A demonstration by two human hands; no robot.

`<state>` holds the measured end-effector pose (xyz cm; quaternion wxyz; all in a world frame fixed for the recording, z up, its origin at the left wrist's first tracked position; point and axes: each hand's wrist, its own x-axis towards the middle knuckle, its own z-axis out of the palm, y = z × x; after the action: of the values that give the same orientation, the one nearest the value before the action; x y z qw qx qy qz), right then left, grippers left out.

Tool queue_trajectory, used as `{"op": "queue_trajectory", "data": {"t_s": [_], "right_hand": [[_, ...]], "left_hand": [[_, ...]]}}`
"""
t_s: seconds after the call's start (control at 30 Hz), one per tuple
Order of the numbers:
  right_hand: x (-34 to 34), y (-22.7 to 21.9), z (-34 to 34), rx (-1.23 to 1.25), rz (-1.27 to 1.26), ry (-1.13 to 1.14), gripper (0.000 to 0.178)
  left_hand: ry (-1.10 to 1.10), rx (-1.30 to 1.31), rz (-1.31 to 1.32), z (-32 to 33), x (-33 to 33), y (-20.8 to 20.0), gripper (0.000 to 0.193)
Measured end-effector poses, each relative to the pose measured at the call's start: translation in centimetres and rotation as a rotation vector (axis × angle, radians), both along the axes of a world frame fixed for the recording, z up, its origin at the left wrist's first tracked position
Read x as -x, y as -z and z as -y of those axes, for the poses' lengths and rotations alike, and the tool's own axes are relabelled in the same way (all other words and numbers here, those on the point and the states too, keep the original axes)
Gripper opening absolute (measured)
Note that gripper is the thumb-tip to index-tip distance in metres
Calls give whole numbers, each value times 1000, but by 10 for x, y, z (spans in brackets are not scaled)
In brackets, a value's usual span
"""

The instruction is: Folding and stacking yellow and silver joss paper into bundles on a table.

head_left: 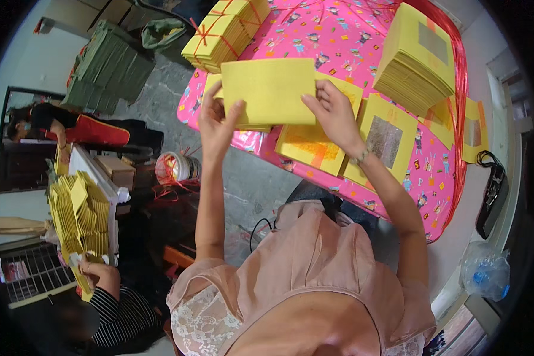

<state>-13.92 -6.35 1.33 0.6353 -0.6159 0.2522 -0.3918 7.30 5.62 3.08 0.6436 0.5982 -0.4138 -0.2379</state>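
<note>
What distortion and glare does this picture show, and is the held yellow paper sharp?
Head view: strong fisheye distortion, with black corners; head view: glints on the clear plastic bag and glossy red strands; same head view: the yellow paper looks fairly sharp.

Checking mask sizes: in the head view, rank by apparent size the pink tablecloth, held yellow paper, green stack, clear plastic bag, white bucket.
1. Pink tablecloth
2. Yellow paper and green stack: too alike to rank; the paper is nearer the camera
3. Clear plastic bag
4. White bucket
</note>
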Motion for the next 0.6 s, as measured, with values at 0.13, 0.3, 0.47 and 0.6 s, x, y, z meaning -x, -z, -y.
{"op": "queue_trajectory", "data": {"t_s": [0.13,0.3,0.47,0.6], "right_hand": [[-62,2,15,6,-82,-101,31],[-110,27,27,54,-216,-114,35],[-126,52,31,86,-467,-124,41],[-126,56,26,117,-614,-161,40]], "left_hand": [[-84,-32,159,-8,-59,9,54],[-162,-159,172,-10,-106,46,53],[-164,-262,215,-12,-117,77,53],[-168,-318,160,-16,-117,92,54]]}}
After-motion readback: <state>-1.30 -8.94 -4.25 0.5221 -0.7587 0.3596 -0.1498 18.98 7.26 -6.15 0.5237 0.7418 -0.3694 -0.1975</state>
